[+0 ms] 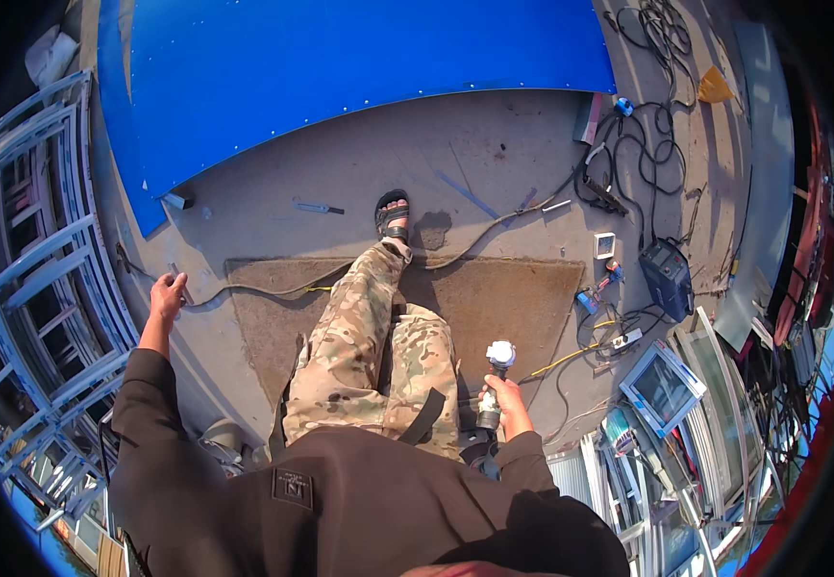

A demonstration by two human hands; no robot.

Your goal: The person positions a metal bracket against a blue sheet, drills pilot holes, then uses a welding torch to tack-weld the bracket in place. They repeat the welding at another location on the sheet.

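Observation:
My right hand (508,404) is closed round the body of an angle grinder (500,355), whose pale round head points forward, away from me. My left arm reaches out to the left. The fingers of my left hand (168,294) are curled in, beside a thin light strip; whether they grip it I cannot make out. A long cable (287,291) runs across the ground close to that hand and past my sandalled foot (393,213). Under my legs lies a brown mat (508,293).
A large blue sheet-covered panel (369,48) spans the front. Metal frames (37,260) are stacked at the left. To the right stand a dark welding machine (667,279), tangled cables (662,144), a power strip (626,338), cordless tools (588,300) and window frames (663,388). A small tool (319,207) lies ahead.

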